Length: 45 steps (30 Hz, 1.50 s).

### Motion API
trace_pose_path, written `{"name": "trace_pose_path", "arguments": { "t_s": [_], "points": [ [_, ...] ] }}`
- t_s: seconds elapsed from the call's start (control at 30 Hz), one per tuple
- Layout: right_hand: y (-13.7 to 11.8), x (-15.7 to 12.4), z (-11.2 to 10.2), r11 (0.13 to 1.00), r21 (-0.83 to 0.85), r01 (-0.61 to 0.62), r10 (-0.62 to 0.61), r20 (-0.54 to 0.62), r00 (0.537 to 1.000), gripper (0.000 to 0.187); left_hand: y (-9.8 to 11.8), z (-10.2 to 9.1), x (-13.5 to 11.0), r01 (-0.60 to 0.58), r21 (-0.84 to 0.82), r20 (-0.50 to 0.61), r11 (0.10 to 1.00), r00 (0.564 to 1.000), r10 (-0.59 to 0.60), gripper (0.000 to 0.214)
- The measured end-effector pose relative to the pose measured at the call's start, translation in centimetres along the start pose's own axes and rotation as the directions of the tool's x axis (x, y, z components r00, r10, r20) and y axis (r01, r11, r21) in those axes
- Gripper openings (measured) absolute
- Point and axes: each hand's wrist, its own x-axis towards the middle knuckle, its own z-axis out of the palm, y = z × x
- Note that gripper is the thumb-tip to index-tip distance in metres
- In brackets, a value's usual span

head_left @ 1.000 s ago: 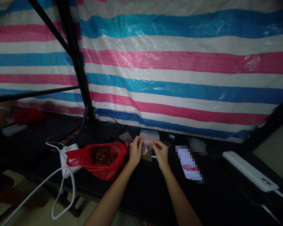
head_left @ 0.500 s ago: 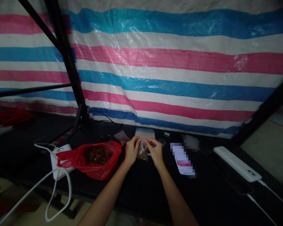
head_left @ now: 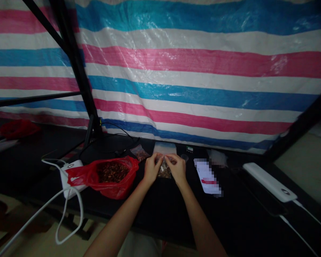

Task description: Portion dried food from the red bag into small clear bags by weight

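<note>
A small clear zip bag [head_left: 164,172] with brown seed-like pieces in it hangs between my two hands over the black table. Its top edge is pinched by my left hand [head_left: 152,167] on one side and by my right hand [head_left: 177,167] on the other, thumbs and fingertips close together. Just behind the hands is a pale, flat item [head_left: 164,147], partly covered by them. A red plastic bag [head_left: 117,191] lies open to the left, heaped with brown seeds or nuts [head_left: 113,172]. Another small filled zip bag [head_left: 140,153] rests between it and the back edge.
A phone [head_left: 207,177] with a lit, blurred screen lies right of my hands. Farther right sits a white power bank [head_left: 270,182] with cables. On the left, a white device [head_left: 72,178] trails a looped white cable. A black metal post [head_left: 80,76] rises at the left.
The view has tilted slightly, so the table's things appear a little higher or shifted. Both hands have drawn closer together along the bag's top edge.
</note>
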Motion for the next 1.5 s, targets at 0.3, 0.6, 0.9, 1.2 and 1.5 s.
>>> {"name": "trace_pose_path", "arguments": {
  "t_s": [0.3,0.6,0.9,1.2,1.5],
  "points": [
    [0.2,-0.2,0.0,0.999,-0.044,0.006,-0.006,0.012,1.0,0.016,0.4,-0.4,-0.1,-0.008,0.137,0.098,0.99,0.995,-0.006,0.023],
    [0.1,0.0,0.1,0.999,0.046,-0.017,0.017,-0.007,1.0,0.015,0.1,-0.4,0.1,0.001,0.01,0.041,1.0,0.999,-0.001,0.022],
    [0.3,0.0,0.0,0.996,-0.093,0.003,-0.003,-0.001,1.0,0.015,0.1,-0.3,0.0,-0.022,-0.009,0.046,1.0,0.999,0.022,0.025],
    [1.9,0.6,0.8,0.951,0.242,-0.19,0.202,-0.026,0.979,0.022,-0.6,-0.5,0.5,0.033,-0.017,-0.057,0.999,0.998,-0.034,0.032],
    [1.8,0.4,1.3,0.899,0.361,-0.249,0.281,-0.04,0.959,0.024,-1.5,-0.5,0.9,0.038,0.033,-0.06,0.999,0.998,-0.036,0.031]
  ]
}}
